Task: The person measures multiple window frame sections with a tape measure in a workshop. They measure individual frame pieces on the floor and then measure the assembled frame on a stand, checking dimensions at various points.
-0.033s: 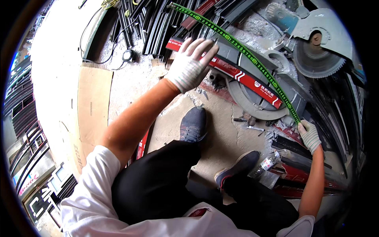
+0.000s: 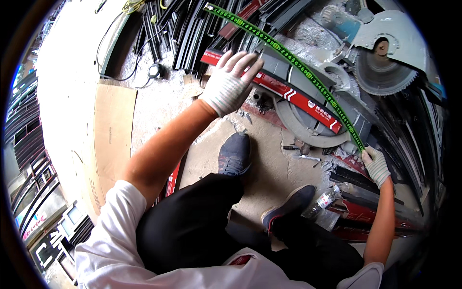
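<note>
My left hand, in a pale knitted glove, is open with its fingers stretched over a long bar with red wrapping. Whether it presses on the bar cannot be made out. That bar lies across the grey base of a mitre saw. At the right, my gloved right hand is closed on the near end of a green tape measure. The extended blade runs from there to the upper left, beyond the bar and roughly along it. The tape's case is not visible, perhaps hidden in the hand.
The saw's round toothed blade stands uncovered at the upper right. Dark metal profiles lie in a pile at the back. A plastic bottle rests by my right shoe. Cardboard covers floor at the left.
My left hand has come slightly nearer to me over the bar. The whole view has shifted a little; the right hand keeps its hold on the tape measure.
</note>
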`<move>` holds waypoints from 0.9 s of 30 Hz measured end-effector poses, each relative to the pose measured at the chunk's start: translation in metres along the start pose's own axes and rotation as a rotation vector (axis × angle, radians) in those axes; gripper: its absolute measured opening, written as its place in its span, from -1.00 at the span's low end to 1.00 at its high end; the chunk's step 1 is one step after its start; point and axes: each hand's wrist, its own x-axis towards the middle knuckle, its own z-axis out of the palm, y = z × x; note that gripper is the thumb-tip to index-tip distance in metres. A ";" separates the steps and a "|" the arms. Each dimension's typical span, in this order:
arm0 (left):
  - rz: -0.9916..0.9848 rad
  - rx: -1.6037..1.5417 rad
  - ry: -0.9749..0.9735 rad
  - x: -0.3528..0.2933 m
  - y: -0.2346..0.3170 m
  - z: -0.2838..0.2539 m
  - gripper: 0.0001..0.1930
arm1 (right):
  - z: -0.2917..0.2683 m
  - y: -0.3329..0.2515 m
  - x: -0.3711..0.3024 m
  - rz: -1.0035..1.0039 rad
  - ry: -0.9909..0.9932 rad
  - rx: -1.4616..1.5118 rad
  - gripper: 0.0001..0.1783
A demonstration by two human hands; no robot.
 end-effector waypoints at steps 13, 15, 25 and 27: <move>-0.061 0.132 -0.190 0.013 -0.048 0.037 -0.43 | -0.006 -0.018 -0.055 -0.036 -0.007 -0.168 -0.79; -0.119 0.124 -0.332 0.015 -0.053 0.036 -0.51 | -0.008 -0.016 -0.063 -0.009 0.001 -0.164 -0.77; -0.290 0.015 -0.414 -0.022 -0.033 0.005 -0.74 | -0.022 -0.026 -0.122 -0.097 0.136 -0.277 -0.74; -0.320 -0.014 -0.404 -0.042 -0.029 0.005 -0.75 | -0.027 -0.041 -0.139 -0.057 0.137 -0.314 -0.72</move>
